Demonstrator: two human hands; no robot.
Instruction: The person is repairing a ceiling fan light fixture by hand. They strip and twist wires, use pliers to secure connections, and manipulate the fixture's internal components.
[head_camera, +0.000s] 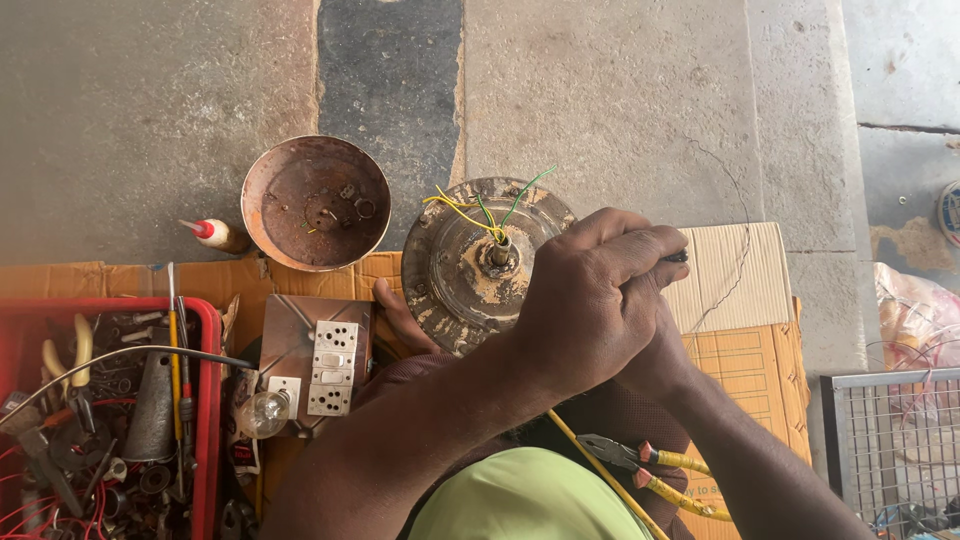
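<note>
Beside the red tool crate (205, 330), on flattened cardboard (745, 350) spread over the stone floor (620, 90), sits the fan motor housing (455, 265), round, rust-flecked, shaft up, with yellow and green wires (478, 212) sprouting from its centre.

Right hand (600, 300) lies over the housing's right edge, grip pressed together around a dark tool handle; only its tip (678, 256) shows past the knuckles. Left hand (395, 310) is mostly hidden; fingers touch the housing's lower left rim, grip cannot be told.

Behind the housing: rusty bowl-shaped cover (315, 202) holding small loose parts, glue bottle (215, 234) just beside it. Left of the housing: switch board (325, 365) with a bulb (265, 412). Below it: pliers (650, 470), yellow grips.

Risks, as judged:
- housing unclamped; a hard push could turn or slide it on the cardboard
- tool tip could slip and nick the wires
- small parts in the cover could scatter if it is knocked
</note>
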